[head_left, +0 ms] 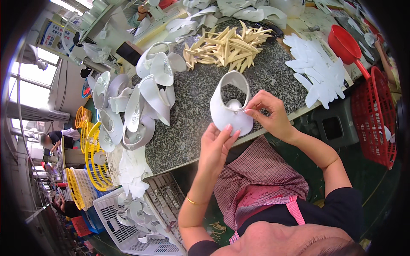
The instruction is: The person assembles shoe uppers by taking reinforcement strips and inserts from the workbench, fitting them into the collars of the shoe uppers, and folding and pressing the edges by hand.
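A white shoe upper (218,110) with a large oval opening is held over the near edge of the speckled stone tabletop (188,128). My left hand (217,143) grips its broad rounded end, thumb on top and fingers partly hidden beneath. My right hand (270,112) is closed, thumb and forefinger pinching the right rim of the opening. Whether something small is also in that pinch I cannot make out. Several finished-looking white uppers (156,100), some with a glittering pattern, lie heaped to the left of my hands.
Thin tan strips (230,47) are piled at the back of the table. White flat cut pieces (316,70) lie right, near a red scoop (344,45) and red basket (376,115). A white crate (115,222) with uppers stands lower left; yellow baskets (92,158) are beyond.
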The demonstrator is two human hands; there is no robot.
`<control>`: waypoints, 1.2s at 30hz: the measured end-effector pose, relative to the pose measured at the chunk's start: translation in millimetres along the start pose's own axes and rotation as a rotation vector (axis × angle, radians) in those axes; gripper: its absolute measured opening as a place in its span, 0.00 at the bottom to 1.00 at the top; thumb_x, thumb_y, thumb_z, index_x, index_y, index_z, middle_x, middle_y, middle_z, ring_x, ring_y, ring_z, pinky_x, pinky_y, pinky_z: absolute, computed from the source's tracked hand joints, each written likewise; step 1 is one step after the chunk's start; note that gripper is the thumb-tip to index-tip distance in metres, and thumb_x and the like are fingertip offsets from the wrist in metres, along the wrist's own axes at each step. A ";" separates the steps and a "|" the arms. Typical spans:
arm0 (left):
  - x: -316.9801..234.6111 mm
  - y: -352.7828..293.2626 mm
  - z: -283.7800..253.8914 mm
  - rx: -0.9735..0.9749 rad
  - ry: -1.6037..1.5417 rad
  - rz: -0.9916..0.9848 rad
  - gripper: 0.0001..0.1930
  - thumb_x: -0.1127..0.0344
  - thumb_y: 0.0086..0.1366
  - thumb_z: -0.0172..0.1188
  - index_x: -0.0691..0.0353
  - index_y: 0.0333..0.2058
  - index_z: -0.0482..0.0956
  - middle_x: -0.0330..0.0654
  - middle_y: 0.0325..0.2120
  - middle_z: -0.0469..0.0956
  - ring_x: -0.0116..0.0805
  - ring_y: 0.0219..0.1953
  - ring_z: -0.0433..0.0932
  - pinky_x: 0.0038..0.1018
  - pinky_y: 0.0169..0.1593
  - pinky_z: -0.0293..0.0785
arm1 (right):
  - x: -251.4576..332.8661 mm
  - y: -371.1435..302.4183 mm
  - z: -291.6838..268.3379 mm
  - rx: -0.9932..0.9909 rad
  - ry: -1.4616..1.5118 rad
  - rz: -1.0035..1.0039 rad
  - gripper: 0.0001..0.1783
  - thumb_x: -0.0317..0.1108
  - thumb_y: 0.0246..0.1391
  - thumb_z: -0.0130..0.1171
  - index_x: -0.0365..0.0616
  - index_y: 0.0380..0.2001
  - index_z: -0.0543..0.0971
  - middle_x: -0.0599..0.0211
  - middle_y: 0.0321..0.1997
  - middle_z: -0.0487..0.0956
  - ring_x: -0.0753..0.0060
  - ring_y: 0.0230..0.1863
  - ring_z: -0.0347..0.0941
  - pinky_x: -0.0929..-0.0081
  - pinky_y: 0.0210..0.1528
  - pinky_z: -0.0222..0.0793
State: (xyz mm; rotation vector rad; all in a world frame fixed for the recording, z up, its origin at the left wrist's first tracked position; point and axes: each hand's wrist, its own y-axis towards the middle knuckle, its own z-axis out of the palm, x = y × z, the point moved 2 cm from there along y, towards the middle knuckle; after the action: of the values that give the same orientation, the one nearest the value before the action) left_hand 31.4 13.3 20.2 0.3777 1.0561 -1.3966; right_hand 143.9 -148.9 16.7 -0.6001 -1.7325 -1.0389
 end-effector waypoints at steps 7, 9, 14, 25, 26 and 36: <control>35.9 -40.9 2.5 -0.067 -0.076 0.025 0.18 0.76 0.70 0.57 0.69 0.54 0.64 0.51 0.50 0.76 0.37 0.51 0.80 0.34 0.56 0.82 | 1.4 -20.8 10.1 0.000 -0.202 -0.372 0.07 0.25 0.46 0.71 0.43 0.32 0.85 0.66 0.32 0.78 0.68 0.31 0.77 0.74 0.31 0.73; 42.8 -46.2 3.2 -0.097 -0.085 0.016 0.17 0.77 0.70 0.56 0.68 0.55 0.63 0.51 0.51 0.75 0.37 0.52 0.79 0.34 0.57 0.82 | -2.6 -26.3 12.5 0.017 -0.226 -0.387 0.08 0.25 0.45 0.71 0.44 0.32 0.86 0.67 0.32 0.78 0.68 0.31 0.77 0.74 0.31 0.73; 49.8 -50.8 4.9 -0.083 -0.067 0.045 0.21 0.77 0.69 0.56 0.68 0.59 0.63 0.49 0.53 0.75 0.36 0.53 0.79 0.32 0.56 0.82 | -7.6 -33.9 13.0 0.043 -0.287 -0.508 0.14 0.23 0.40 0.72 0.45 0.34 0.86 0.69 0.31 0.78 0.69 0.31 0.75 0.74 0.31 0.72; 57.2 -54.3 2.4 -0.090 -0.046 0.075 0.23 0.79 0.69 0.55 0.67 0.60 0.62 0.49 0.54 0.74 0.36 0.53 0.79 0.33 0.56 0.83 | 4.1 -38.0 12.4 0.154 -0.337 -0.386 0.10 0.27 0.41 0.72 0.48 0.31 0.86 0.72 0.31 0.77 0.68 0.34 0.76 0.71 0.35 0.74; 57.8 -55.3 2.4 -0.090 -0.045 0.075 0.22 0.79 0.69 0.55 0.67 0.60 0.62 0.50 0.54 0.73 0.37 0.54 0.78 0.34 0.57 0.82 | 5.1 -38.1 12.3 0.148 -0.338 -0.373 0.10 0.27 0.41 0.72 0.48 0.31 0.86 0.72 0.31 0.77 0.68 0.34 0.76 0.71 0.35 0.74; 59.7 -62.1 6.6 -0.096 -0.065 0.036 0.23 0.78 0.70 0.55 0.67 0.61 0.60 0.50 0.55 0.72 0.38 0.55 0.77 0.36 0.58 0.81 | 8.0 -44.2 10.0 0.092 -0.145 -0.172 0.07 0.26 0.45 0.73 0.45 0.30 0.87 0.68 0.32 0.78 0.71 0.34 0.76 0.76 0.33 0.73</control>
State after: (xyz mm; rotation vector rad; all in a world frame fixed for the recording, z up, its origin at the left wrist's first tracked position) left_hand -32.5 -40.8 -0.6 0.2778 1.0536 -1.3126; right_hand 101.5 -163.5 6.3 -0.4847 -1.9759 -1.0482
